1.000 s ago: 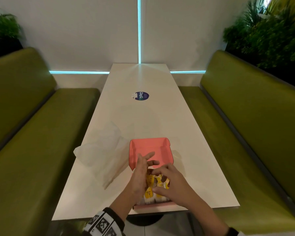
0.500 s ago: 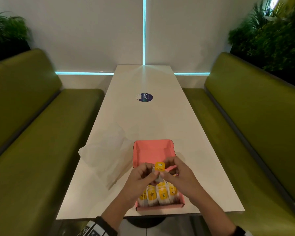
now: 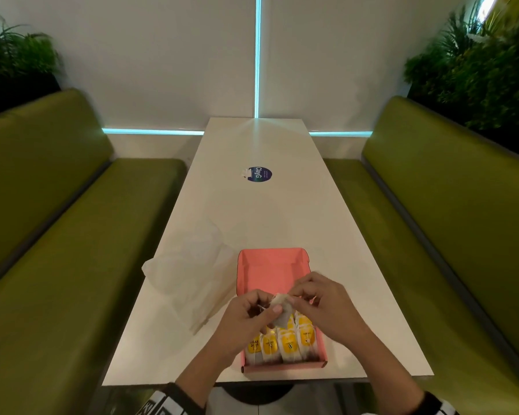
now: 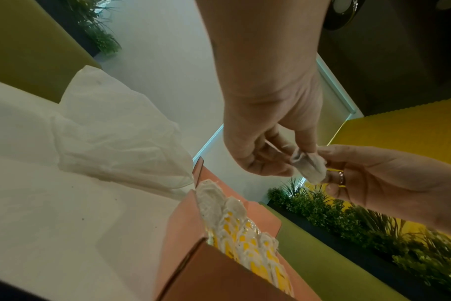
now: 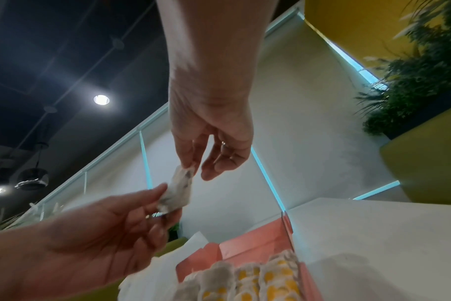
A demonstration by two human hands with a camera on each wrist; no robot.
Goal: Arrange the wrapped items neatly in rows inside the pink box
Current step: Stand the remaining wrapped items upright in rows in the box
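Note:
The pink box lies open near the table's front edge, and a row of wrapped items with yellow labels fills its near end. Just above the box, both hands hold one more wrapped item, pale side up. My left hand pinches its left end between thumb and fingers. My right hand pinches the right end. In the left wrist view the item hangs between the left hand and the right hand. In the right wrist view the right hand grips the item from above, over the box.
A crumpled clear plastic bag lies on the white table left of the box. A round dark sticker sits mid-table. Green benches flank both sides, with plants behind them.
Both hands have risen from the packed row with one item between them. Its yellow label faced up half a second ago; now the pale side shows.

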